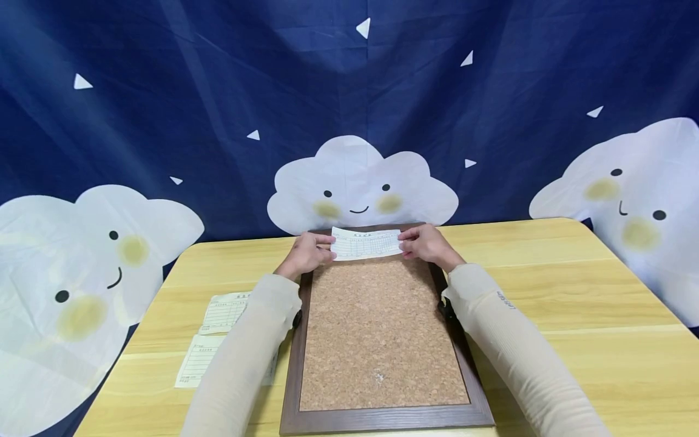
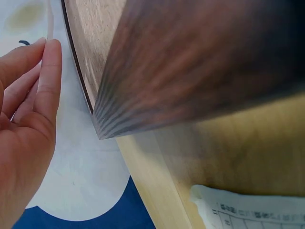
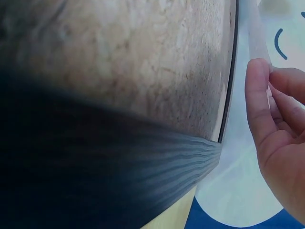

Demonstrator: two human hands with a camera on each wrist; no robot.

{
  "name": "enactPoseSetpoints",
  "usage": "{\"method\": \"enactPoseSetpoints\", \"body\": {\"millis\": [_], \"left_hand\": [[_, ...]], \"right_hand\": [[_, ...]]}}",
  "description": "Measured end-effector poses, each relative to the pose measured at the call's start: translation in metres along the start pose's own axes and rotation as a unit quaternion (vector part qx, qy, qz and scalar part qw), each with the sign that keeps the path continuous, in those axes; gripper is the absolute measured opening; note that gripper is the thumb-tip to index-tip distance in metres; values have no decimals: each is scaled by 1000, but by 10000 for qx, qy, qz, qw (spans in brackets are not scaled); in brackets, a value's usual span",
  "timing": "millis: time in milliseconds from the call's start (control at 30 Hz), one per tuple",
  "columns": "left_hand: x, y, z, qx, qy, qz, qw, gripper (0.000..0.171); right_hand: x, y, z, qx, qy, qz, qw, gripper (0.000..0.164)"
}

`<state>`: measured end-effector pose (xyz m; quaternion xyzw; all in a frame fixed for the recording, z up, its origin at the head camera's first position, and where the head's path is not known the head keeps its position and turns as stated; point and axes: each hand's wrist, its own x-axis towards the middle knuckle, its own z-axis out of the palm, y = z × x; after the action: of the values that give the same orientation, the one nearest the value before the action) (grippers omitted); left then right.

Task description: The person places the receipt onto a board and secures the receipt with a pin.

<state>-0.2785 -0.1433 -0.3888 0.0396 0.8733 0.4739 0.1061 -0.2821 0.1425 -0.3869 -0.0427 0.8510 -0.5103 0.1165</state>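
Observation:
A white printed form (image 1: pixel 366 244) with a ruled table is stretched between my two hands, above the far end of a cork board (image 1: pixel 382 334). My left hand (image 1: pixel 310 252) pinches its left edge between thumb and fingers. At the opposite edge, my right hand (image 1: pixel 428 244) pinches it the same way. In the left wrist view, the left fingertips (image 2: pixel 54 52) meet on the thin edge of the paper. The right wrist view shows the right thumb and fingers (image 3: pixel 259 78) closed on the sheet's other side. Dark wood framing (image 1: pixel 388 417) surrounds the cork.
Several similar paper forms (image 1: pixel 201 358) lie on the light wooden table (image 1: pixel 590 352), left of the board and partly behind the left sleeve (image 1: pixel 240 364). Behind the table hangs a dark blue curtain (image 1: pixel 349 79) printed with smiling clouds. The cork bears a small pale mark near its front.

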Motion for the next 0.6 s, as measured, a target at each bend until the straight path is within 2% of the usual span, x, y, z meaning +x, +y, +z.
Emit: {"method": "enactPoseSetpoints", "body": {"millis": [200, 600], "left_hand": [[-1, -1, 1, -17, -80, -80, 9999, 42], [1, 1, 4, 395, -69, -40, 9992, 42]], "right_hand": [[2, 1, 1, 87, 38, -23, 10000, 28], [2, 0, 2, 104, -25, -46, 9999, 26]]}}
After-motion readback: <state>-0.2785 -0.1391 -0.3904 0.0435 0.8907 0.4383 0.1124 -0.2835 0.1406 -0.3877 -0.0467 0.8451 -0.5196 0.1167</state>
